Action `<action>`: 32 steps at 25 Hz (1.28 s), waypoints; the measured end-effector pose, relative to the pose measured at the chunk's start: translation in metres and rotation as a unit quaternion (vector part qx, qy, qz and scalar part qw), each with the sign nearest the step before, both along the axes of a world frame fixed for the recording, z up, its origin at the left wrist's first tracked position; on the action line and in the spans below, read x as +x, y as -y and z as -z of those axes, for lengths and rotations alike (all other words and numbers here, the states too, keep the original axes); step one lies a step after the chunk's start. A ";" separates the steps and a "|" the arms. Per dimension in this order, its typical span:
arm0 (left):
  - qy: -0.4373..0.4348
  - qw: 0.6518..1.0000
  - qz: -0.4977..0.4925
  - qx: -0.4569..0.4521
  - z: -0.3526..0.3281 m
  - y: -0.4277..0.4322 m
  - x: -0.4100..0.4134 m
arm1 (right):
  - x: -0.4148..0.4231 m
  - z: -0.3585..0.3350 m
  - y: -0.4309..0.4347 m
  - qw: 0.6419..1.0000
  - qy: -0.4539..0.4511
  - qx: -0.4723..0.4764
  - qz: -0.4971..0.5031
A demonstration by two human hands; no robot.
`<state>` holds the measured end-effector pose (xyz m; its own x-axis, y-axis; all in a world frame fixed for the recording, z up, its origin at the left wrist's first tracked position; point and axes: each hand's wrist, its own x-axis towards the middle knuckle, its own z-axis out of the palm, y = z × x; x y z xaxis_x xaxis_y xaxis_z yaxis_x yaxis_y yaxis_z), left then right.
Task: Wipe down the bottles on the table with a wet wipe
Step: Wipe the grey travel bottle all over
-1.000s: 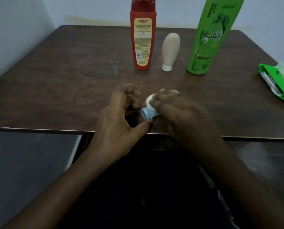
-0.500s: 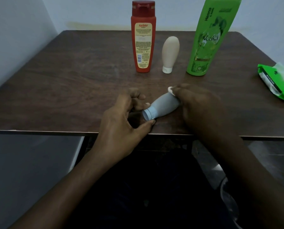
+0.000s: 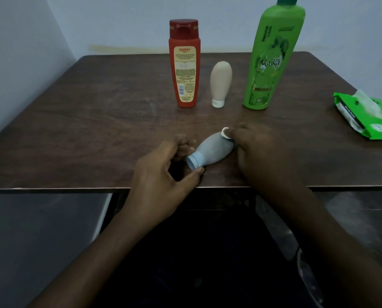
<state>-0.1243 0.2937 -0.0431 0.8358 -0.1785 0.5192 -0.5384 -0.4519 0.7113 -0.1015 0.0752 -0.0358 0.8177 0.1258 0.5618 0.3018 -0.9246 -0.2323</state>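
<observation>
A small grey bottle (image 3: pixel 212 151) lies on its side near the front edge of the brown table (image 3: pixel 96 130), cap pointing at me. My left hand (image 3: pixel 163 174) pinches the cap end between thumb and fingers. My right hand (image 3: pixel 261 150) holds a bunched white wet wipe (image 3: pixel 225 132) against the bottle's far end. Behind them stand a red bottle (image 3: pixel 184 63), a small beige bottle (image 3: pixel 220 83) resting on its white cap, and a tall green bottle (image 3: pixel 272 54).
A green pack of wet wipes (image 3: pixel 363 114) lies open at the table's right edge, one sheet sticking out. Walls close off the table at the back and left. The front edge runs just under my wrists.
My right hand has slid the wipe from the cap end along the grey bottle to its far end. The left hand has stayed on the cap. The view has tilted up slightly.
</observation>
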 end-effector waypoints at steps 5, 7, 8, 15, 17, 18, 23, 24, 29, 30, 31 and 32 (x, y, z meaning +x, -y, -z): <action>0.026 0.999 -0.008 0.035 0.000 -0.002 0.002 | -0.031 0.003 -0.037 0.994 0.002 -0.048 -0.093; 0.023 0.999 -0.011 0.035 -0.001 -0.003 0.003 | -0.026 0.002 -0.026 0.991 0.000 -0.082 -0.105; 0.020 0.999 -0.012 0.032 -0.002 -0.003 0.003 | -0.016 0.001 -0.016 0.994 -0.001 -0.077 -0.082; 0.010 0.999 -0.030 0.032 -0.003 -0.002 0.004 | -0.029 0.003 -0.031 0.994 -0.003 -0.058 -0.093; 0.002 0.999 -0.029 0.031 -0.004 -0.002 0.004 | -0.028 0.000 -0.023 0.989 -0.015 -0.072 -0.131; 0.000 0.999 -0.031 0.031 -0.004 -0.002 0.003 | -0.018 -0.001 -0.013 0.991 -0.013 -0.066 -0.115; 0.010 0.997 -0.050 0.053 -0.003 -0.001 0.002 | -0.011 -0.001 -0.007 0.995 0.009 -0.047 -0.088; 0.006 0.996 -0.062 0.058 -0.002 -0.001 0.003 | -0.022 -0.001 -0.018 0.990 0.012 -0.056 -0.131; 0.009 0.996 -0.056 0.069 -0.006 0.001 0.003 | -0.009 -0.013 0.007 0.989 -0.007 -0.071 -0.133; 0.012 0.996 -0.056 0.071 -0.007 0.001 0.002 | -0.004 -0.012 0.014 0.992 -0.005 -0.073 -0.106; 0.015 0.996 -0.057 0.073 -0.007 0.002 0.002 | -0.003 -0.010 0.016 0.993 -0.001 -0.073 -0.094; 0.022 0.995 -0.058 0.077 -0.007 0.002 0.002 | -0.007 -0.008 0.010 0.992 0.005 -0.076 -0.097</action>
